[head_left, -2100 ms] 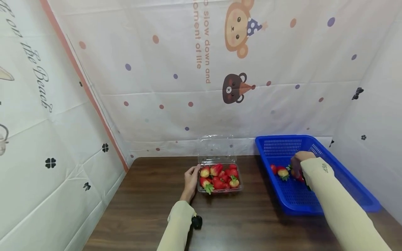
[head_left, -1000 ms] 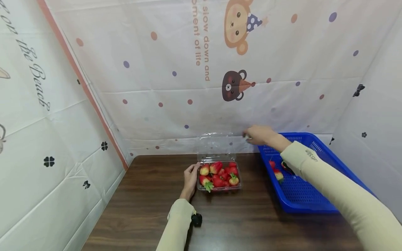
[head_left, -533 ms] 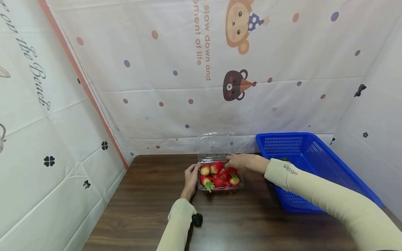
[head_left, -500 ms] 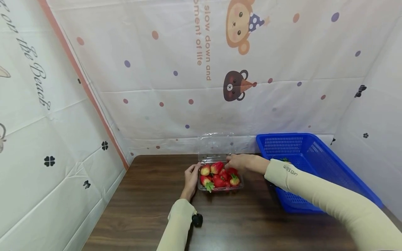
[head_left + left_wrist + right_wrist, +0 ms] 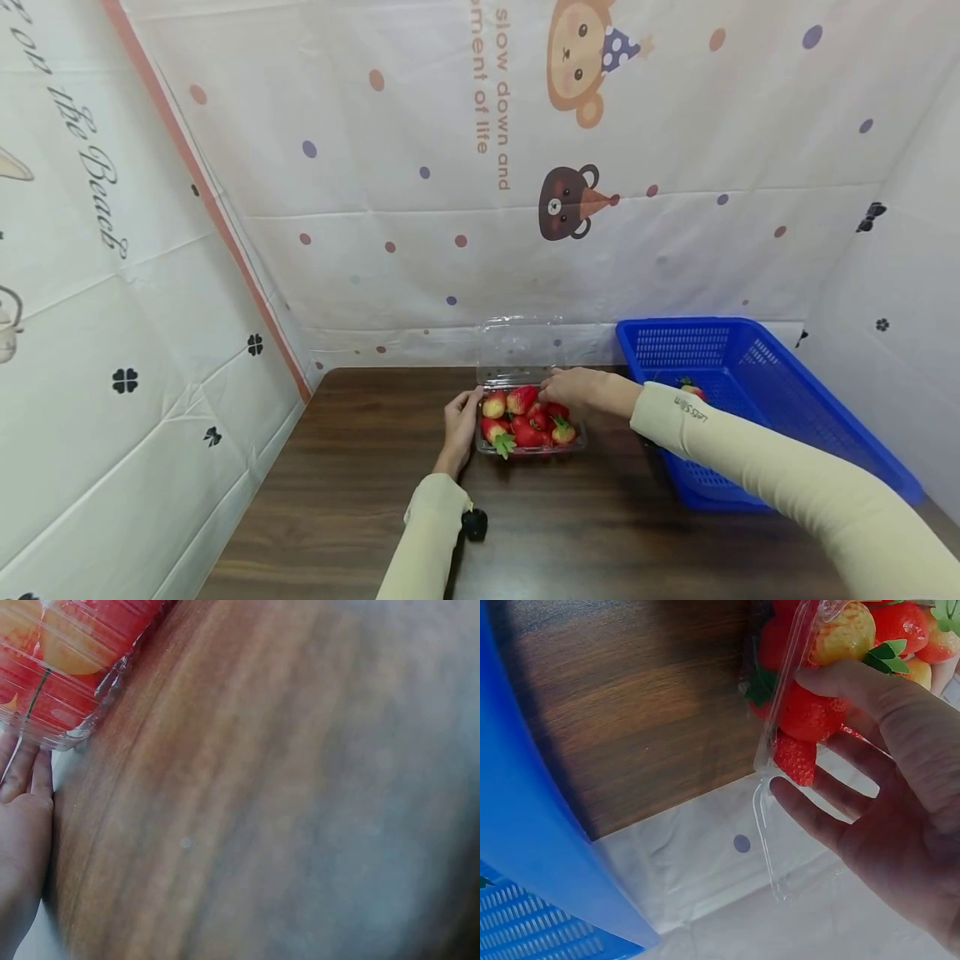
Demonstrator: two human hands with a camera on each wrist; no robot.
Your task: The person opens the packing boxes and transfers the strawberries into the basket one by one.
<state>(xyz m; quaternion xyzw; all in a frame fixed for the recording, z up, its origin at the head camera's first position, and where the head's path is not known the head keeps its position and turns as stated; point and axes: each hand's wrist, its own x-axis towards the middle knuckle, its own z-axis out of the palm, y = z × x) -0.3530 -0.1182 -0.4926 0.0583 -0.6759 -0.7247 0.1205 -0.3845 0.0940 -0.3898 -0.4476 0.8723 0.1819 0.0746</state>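
Note:
A clear plastic clamshell box [image 5: 530, 452] full of red and pale strawberries [image 5: 528, 432] stands on the table, its lid [image 5: 520, 343] raised at the back. My left hand [image 5: 459, 423] steadies the box's left side, fingers resting along the wall in the left wrist view. At the box's back right corner my right hand [image 5: 573, 388] reaches in. The right wrist view shows the thumb and fingers around a red strawberry [image 5: 814, 712] just inside the rim. Another strawberry tip [image 5: 795, 759] pokes out beneath it.
A blue plastic basket [image 5: 678, 325] stands to the right, partly covered by the right sleeve. One strawberry [image 5: 692, 388] shows inside it. The dark wooden table [image 5: 360, 467] meets a printed white cloth [image 5: 390, 292] behind.
My right hand has gone from the strawberries in the blue basket over to the clear box's back right corner, where it stays over the last half second. My left hand keeps its place.

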